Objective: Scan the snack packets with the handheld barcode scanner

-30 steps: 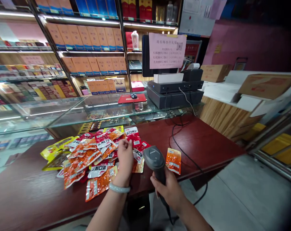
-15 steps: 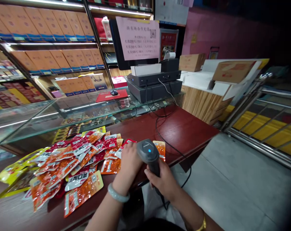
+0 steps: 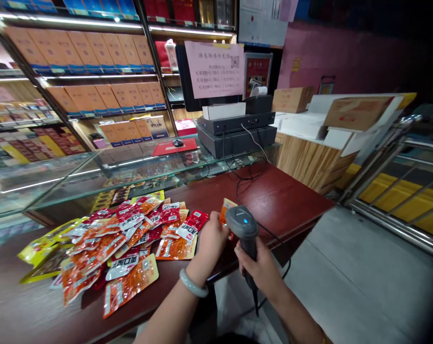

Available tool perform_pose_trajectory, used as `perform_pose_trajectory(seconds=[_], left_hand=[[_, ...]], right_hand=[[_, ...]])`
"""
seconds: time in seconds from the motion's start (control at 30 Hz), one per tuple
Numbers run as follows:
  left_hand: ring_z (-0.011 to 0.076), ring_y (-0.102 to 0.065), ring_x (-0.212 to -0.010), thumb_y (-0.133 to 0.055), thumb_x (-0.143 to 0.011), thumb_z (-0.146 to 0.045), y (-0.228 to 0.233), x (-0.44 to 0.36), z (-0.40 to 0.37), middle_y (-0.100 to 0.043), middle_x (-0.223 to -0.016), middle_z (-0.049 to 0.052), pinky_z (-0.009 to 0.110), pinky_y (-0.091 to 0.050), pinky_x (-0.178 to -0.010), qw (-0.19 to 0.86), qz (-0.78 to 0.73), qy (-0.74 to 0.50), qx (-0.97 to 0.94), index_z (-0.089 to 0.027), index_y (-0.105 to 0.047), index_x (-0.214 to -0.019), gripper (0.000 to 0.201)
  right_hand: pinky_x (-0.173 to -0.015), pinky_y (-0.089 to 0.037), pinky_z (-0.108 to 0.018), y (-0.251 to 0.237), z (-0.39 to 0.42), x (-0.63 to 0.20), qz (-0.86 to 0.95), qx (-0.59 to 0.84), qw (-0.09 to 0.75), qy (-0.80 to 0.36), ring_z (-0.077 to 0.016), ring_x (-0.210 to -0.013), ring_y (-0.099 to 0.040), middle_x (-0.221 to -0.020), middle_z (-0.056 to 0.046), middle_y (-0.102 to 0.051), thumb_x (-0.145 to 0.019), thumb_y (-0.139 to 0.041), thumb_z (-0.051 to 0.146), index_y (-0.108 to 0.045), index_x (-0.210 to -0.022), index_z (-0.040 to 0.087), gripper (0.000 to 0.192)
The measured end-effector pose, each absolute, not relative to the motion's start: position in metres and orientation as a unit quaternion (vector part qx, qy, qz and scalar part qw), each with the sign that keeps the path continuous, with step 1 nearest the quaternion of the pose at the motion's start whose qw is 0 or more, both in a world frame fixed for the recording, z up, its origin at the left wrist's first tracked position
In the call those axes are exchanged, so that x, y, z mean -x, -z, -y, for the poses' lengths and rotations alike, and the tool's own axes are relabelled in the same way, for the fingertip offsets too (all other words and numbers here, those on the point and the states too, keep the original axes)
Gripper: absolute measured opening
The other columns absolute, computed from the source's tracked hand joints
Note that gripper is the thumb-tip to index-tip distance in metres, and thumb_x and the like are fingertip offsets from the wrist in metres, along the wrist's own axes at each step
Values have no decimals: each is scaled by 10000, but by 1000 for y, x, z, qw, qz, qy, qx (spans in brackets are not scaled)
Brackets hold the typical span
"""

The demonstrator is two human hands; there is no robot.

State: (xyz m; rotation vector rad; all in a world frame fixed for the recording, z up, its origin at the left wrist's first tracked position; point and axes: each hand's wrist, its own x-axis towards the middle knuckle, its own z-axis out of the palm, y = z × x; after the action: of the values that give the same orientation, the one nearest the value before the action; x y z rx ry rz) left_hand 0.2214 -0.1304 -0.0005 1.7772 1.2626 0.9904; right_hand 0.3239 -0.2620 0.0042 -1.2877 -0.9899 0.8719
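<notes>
My right hand [image 3: 261, 265] is wrapped round the handle of a dark grey barcode scanner [image 3: 242, 222], which has a blue light lit on its top. Its cable hangs down below the handle. My left hand [image 3: 213, 239], with a pale bangle at the wrist, is closed on the left edge of an orange snack packet [image 3: 226, 210]. The scanner head hides part of this packet. To the left, a heap of red, white and orange snack packets [image 3: 125, 224] covers the dark red table [image 3: 274, 191]. One red and white packet [image 3: 193, 224] lies just left of my left hand.
Behind the table stands a glass display counter [image 3: 130, 165] bearing a cash drawer [image 3: 238, 138], a monitor with a pink notice [image 3: 216, 69], and a mouse [image 3: 178, 143]. Yellow bags [image 3: 48, 241] lie at the left. A metal railing [image 3: 392, 177] stands at the right. Black cables cross the table.
My left hand has moved right, from beside the red and white packet to the orange packet, and taken hold of it. The scanner has shifted slightly right in my right hand. The view has tilted.
</notes>
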Motion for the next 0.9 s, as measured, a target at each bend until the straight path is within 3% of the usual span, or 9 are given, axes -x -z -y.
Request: perform_pose_trajectory(seconds=[0.17,0.3,0.5,0.7,0.9], left_hand=[[162,-589,-551,-792,-772,-470,-15,-185,115,-657,-711,-10,277,-466,-566,493,-467,-469,-564,-218,-552,-953,393],[105,-531,-480,-828,-725,-483,-29,-165,92,-636,-686,-55,232,-434,-514,555,-412,-507,-515,-214,-553,-993,469],[98,-531,-482,-866,-642,-442,-22,-141,59,-617,-657,-73,214,-423,-512,529,-411,-536,-513,-212,-564,-948,488],[162,-625,-672,-861,-609,-374,-4,-129,46,-657,-760,-26,264,-492,-626,470,-425,-588,-503,-219,-580,-901,434],[169,-605,-718,-820,-633,-367,4,-123,43,-637,-757,-14,275,-491,-676,455,-434,-599,-496,-221,-574,-862,366]], right_hand=[[-454,-454,-243,-17,247,-308,427,524,585,-448,-112,-408,-503,-542,88,-525,-862,-723,542,-529,-886,223,374],[-435,-416,-216,-39,220,-294,475,472,570,-476,-93,-395,-484,-524,103,-523,-845,-738,503,-519,-889,221,360],[-379,-372,-191,-50,167,-272,468,402,573,-540,-84,-343,-406,-452,145,-487,-811,-755,567,-483,-984,230,466],[-374,-374,-188,-31,130,-264,517,342,529,-579,-76,-339,-424,-465,114,-529,-764,-811,652,-521,-944,214,555],[-375,-370,-196,-9,118,-259,501,346,537,-584,-81,-339,-406,-468,98,-539,-771,-809,703,-540,-996,208,606]])
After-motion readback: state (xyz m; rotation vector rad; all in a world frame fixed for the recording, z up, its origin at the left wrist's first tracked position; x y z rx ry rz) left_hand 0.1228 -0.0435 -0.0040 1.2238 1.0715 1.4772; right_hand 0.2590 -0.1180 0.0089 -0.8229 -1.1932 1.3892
